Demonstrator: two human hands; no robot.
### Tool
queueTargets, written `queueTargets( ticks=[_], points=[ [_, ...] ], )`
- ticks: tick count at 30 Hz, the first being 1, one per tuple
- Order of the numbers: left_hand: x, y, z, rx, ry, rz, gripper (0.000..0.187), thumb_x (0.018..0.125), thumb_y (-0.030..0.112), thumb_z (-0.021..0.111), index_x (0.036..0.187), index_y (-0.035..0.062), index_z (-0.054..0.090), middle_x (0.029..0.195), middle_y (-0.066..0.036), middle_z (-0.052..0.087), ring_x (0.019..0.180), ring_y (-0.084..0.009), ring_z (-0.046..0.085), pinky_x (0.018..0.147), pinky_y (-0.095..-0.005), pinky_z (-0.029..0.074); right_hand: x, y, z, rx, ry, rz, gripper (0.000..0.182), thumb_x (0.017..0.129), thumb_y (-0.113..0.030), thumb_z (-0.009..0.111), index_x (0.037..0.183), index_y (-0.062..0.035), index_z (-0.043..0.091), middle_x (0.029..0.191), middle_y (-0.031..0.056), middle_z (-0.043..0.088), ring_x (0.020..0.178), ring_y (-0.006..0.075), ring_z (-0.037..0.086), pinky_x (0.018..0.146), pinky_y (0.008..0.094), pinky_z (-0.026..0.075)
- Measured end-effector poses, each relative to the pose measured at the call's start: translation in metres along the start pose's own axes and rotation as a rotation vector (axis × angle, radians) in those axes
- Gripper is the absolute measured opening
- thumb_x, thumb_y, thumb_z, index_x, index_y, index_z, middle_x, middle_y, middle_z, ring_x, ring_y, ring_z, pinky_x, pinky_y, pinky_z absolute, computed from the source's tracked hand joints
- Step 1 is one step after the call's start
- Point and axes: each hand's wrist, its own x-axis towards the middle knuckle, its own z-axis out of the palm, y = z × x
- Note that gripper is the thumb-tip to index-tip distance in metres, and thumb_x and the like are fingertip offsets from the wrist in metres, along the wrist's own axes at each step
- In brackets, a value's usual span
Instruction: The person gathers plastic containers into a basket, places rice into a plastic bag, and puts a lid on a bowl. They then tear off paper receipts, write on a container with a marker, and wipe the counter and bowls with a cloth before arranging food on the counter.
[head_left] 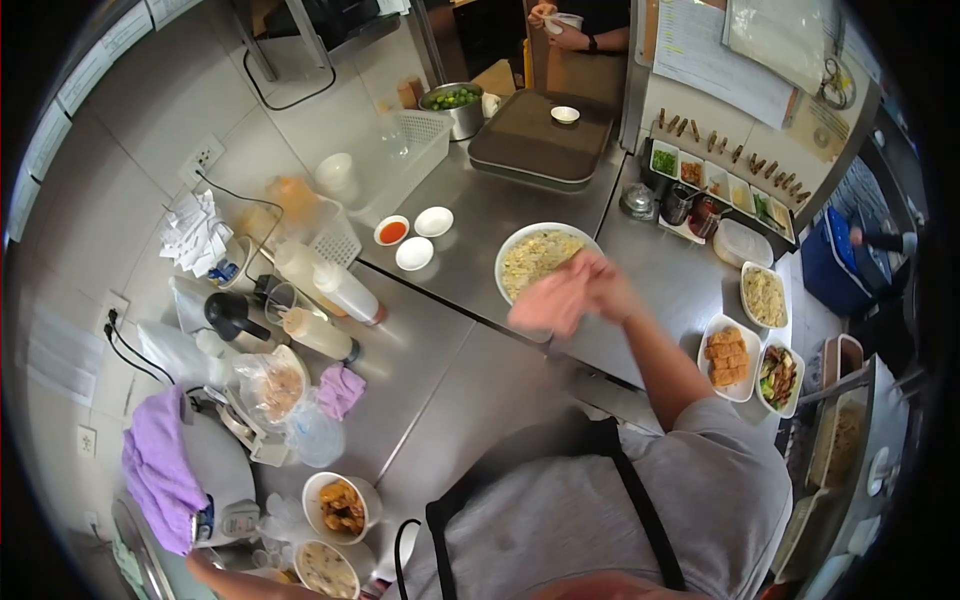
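Hands (570, 292) meet, blurred, over a white bowl of rice (540, 260) on the steel bench (470, 390) (grip impossible to tell); 3 small sauce dishes (415, 238) sit within reach.

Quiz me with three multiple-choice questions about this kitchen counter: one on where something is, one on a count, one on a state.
1. Where is the blurred hand?
A. over the big bowl of rice
B. on the purple cloth
C. inside the metal pot

2. How many small round dishes sit near the big bowl?
A. one
B. three
C. six

3. What fills the small dish nearest the wall?
A. nothing
B. red sauce
C. rice

Answers: 1 A, the hand overlaps the bowl's rim. 2 B, three dishes cluster together. 3 B, its inside shows red.
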Motion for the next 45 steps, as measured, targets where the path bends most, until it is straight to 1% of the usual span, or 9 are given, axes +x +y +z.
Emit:
queueTargets(
  ticks=[7, 9, 12, 18, 23, 28, 32, 40, 45],
  points=[
    [-0.074, 0.030, -0.090, -0.492, 0.386, 0.083, 0.048, 0.078, 0.043, 0.041, 0.101, 0.0036, 0.054, 0.099, -0.014, 0.056, 0.091, -0.0304, 0.053, 0.082, -0.0365, 0.038, 0.021, -0.098, -0.112, -0.708, 0.303, -0.199, 0.022, 0.065, 0.007, 0.039, 0.080, -0.0045, 0.050, 0.063, 0.0010, 0.054, 0.048, 0.0062, 0.047, 0.041, 0.0188, 0.035],
    [-0.071, 0.049, -0.098, -0.771, 0.500, 0.289, 0.049, 0.078, 0.044, 0.041, 0.103, 0.0040, 0.054, 0.100, -0.012, 0.056, 0.094, -0.0291, 0.052, 0.083, -0.0353, 0.038, 0.033, -0.090, -0.134, -0.841, 0.266, 0.091, 0.019, 0.066, 0.004, 0.040, 0.080, -0.0036, 0.050, 0.062, 0.0028, 0.055, 0.045, 0.0081, 0.048, 0.040, 0.0205, 0.036],
    [-0.171, 0.110, -0.141, -1.466, 0.305, 0.500, 0.043, 0.080, 0.034, 0.048, 0.111, 0.0029, 0.047, 0.105, -0.013, 0.052, 0.094, -0.0245, 0.051, 0.080, -0.0297, 0.039, 0.046, -0.052, -0.173, -1.204, 0.233, 0.152, 0.021, 0.066, -0.005, 0.046, 0.086, -0.0010, 0.051, 0.067, 0.0082, 0.058, 0.052, 0.0147, 0.054, 0.046, 0.0267, 0.042],
    [-0.407, 0.215, -0.190, -1.926, -0.121, 0.680, 0.028, 0.081, 0.022, 0.046, 0.103, 0.0049, 0.051, 0.093, -0.002, 0.056, 0.063, -0.0049, 0.044, 0.055, -0.0168, 0.033, 0.047, 0.037, -0.219, -1.343, 0.309, 0.089, 0.024, 0.060, -0.016, 0.056, 0.079, -0.0006, 0.057, 0.067, 0.0149, 0.058, 0.065, 0.0269, 0.057, 0.059, 0.0340, 0.044],
    [-0.527, 0.298, -0.153, -1.970, -0.711, 0.916, 0.023, 0.079, 0.021, 0.050, 0.096, 0.0064, 0.051, 0.085, -0.003, 0.057, 0.059, -0.0041, 0.046, 0.051, -0.0163, 0.034, 0.034, 0.030, -0.208, -1.345, 0.432, 0.127, 0.021, 0.061, -0.019, 0.058, 0.071, -0.0002, 0.056, 0.064, 0.0161, 0.056, 0.062, 0.0273, 0.056, 0.056, 0.0357, 0.042],
    [-0.657, 0.337, -0.084, -1.515, -1.310, 1.038, 0.026, 0.080, 0.023, 0.051, 0.099, 0.0050, 0.049, 0.081, -0.001, 0.052, 0.071, -0.0083, 0.047, 0.058, -0.0208, 0.038, 0.029, -0.006, -0.203, -1.370, 0.508, 0.111, 0.022, 0.066, -0.024, 0.058, 0.069, -0.0016, 0.057, 0.063, 0.0120, 0.057, 0.055, 0.0213, 0.055, 0.053, 0.0314, 0.042],
    [-0.723, 0.362, 0.009, -1.223, -1.093, 1.179, 0.038, 0.081, 0.026, 0.047, 0.107, -0.0007, 0.044, 0.090, -0.011, 0.050, 0.087, -0.0220, 0.048, 0.080, -0.0317, 0.037, 0.030, -0.035, -0.179, -0.977, 0.648, -0.013, 0.021, 0.073, -0.023, 0.056, 0.069, -0.0026, 0.057, 0.057, 0.0055, 0.053, 0.052, 0.0121, 0.049, 0.051, 0.0269, 0.040],
    [-0.745, 0.374, 0.039, -1.036, -1.451, 1.271, 0.037, 0.084, 0.030, 0.041, 0.104, -0.0006, 0.050, 0.101, -0.016, 0.054, 0.093, -0.0240, 0.051, 0.081, -0.0295, 0.038, 0.056, 0.016, -0.185, -1.011, 0.711, -0.119, 0.023, 0.073, -0.023, 0.058, 0.072, -0.0019, 0.050, 0.059, 0.0040, 0.050, 0.052, 0.0133, 0.045, 0.049, 0.0251, 0.039],
    [-0.751, 0.381, 0.045, -0.962, -1.403, 1.481, 0.033, 0.084, 0.026, 0.040, 0.105, 0.0025, 0.051, 0.099, -0.016, 0.055, 0.094, -0.0232, 0.052, 0.081, -0.0282, 0.038, 0.093, 0.022, -0.171, -0.794, 0.690, 0.180, 0.016, 0.072, -0.011, 0.053, 0.085, -0.0013, 0.053, 0.074, 0.0053, 0.055, 0.071, 0.0120, 0.052, 0.063, 0.0236, 0.041]
  ],
)
